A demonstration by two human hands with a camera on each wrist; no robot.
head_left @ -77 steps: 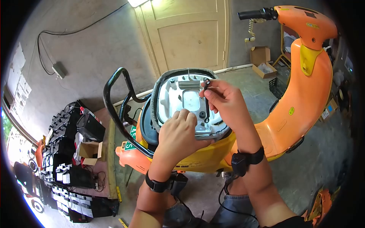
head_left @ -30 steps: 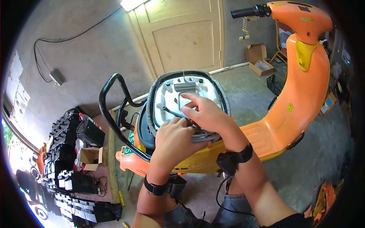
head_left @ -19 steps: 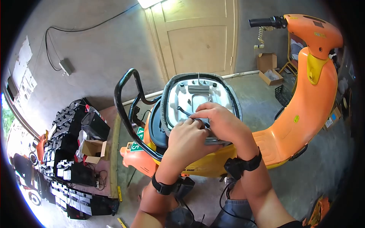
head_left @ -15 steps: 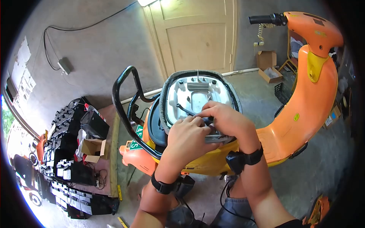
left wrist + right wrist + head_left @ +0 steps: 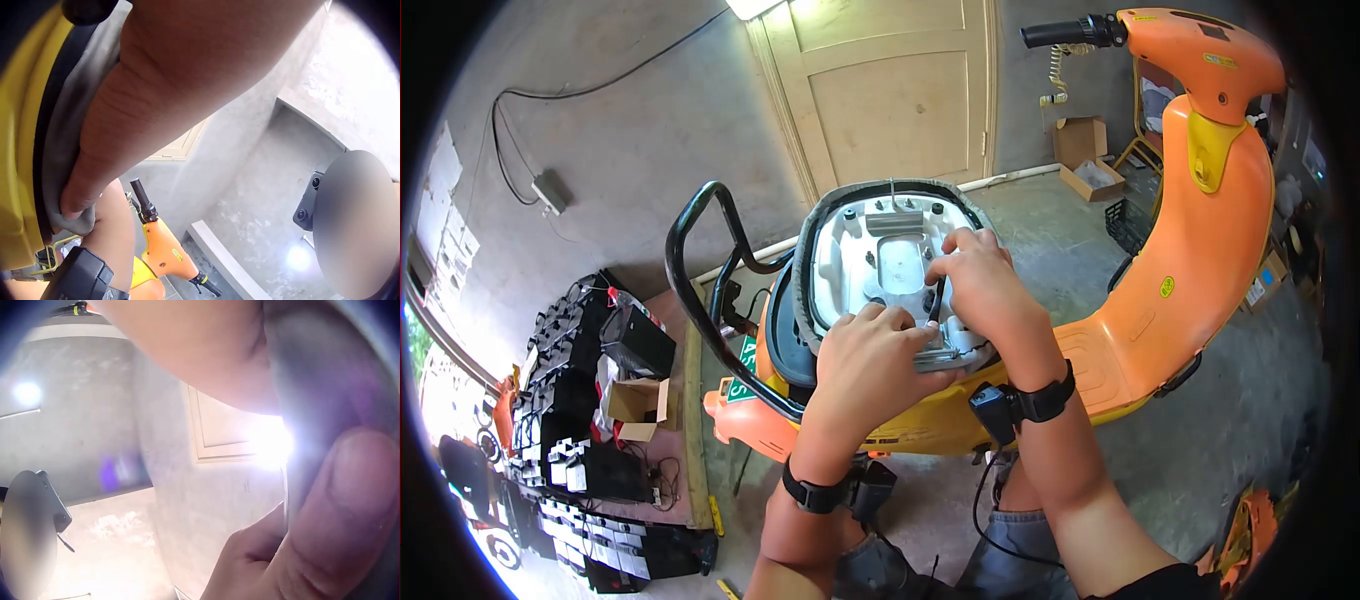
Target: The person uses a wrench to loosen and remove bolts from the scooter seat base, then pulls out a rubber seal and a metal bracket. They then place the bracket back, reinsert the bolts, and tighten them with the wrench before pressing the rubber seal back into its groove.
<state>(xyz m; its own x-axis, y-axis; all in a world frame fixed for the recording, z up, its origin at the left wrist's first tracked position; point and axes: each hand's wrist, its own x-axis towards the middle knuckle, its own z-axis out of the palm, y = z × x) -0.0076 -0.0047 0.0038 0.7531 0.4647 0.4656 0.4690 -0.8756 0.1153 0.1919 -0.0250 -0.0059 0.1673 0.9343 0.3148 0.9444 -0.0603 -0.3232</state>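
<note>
An upturned scooter seat [image 5: 900, 265] shows its white underside, ringed by a grey cover edge, on top of the orange and yellow scooter [image 5: 940, 420]. My left hand [image 5: 870, 360] grips the seat's near edge, fingers over the inside. Its thumb presses on the grey cover [image 5: 81, 94] in the left wrist view. My right hand [image 5: 990, 285] holds a black ring spanner [image 5: 938, 297] over the near right part of the underside, its shaft pointing away from me. The spanner's far end is hidden by the fingers. Its near end is down beside my left fingertips.
A black grab rail [image 5: 700, 290] rises left of the seat. Several black batteries [image 5: 565, 370] and an open carton [image 5: 640, 405] stand at the left. The footboard [image 5: 1090, 370] and handlebar [image 5: 1080, 35] lie to the right. Another open box [image 5: 1090, 170] sits near the door [image 5: 900, 120].
The spanner went from pointing away, to slanting left under my right hand, and now points away again. My right hand has shifted back to the right; my left hand keeps its place on the seat.
</note>
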